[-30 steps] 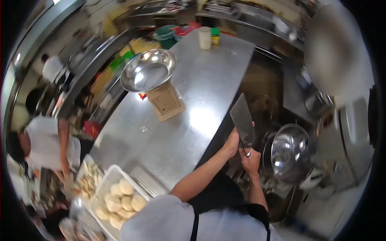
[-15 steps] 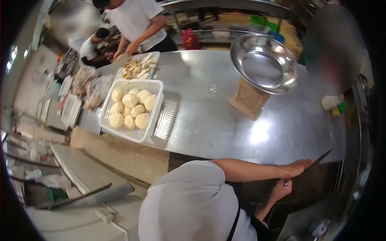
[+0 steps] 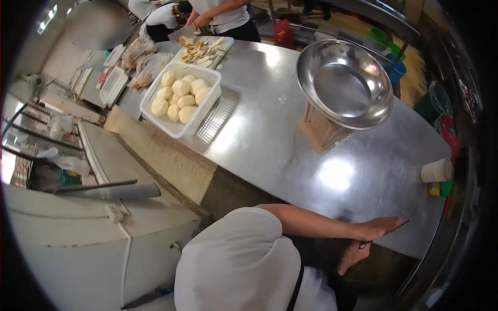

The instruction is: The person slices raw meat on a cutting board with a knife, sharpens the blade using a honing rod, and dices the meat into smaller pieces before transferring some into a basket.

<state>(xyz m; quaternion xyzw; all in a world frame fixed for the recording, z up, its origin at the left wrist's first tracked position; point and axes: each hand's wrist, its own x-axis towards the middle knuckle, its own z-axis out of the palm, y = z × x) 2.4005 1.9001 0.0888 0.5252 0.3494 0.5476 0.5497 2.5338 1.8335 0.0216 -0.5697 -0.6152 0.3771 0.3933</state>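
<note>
Stiff, hefty-looking kitchen knife, best taken by its handle. Right hand grips that; left hand lies along the blade, fingers straight

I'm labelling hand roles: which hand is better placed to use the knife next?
Right, I'd judge: the right hand grips the knife by its handle, while the left hand is at the blade.

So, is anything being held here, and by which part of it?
Yes, a knife: the right hand holds its handle, while the left hand lies along its blade.
</note>
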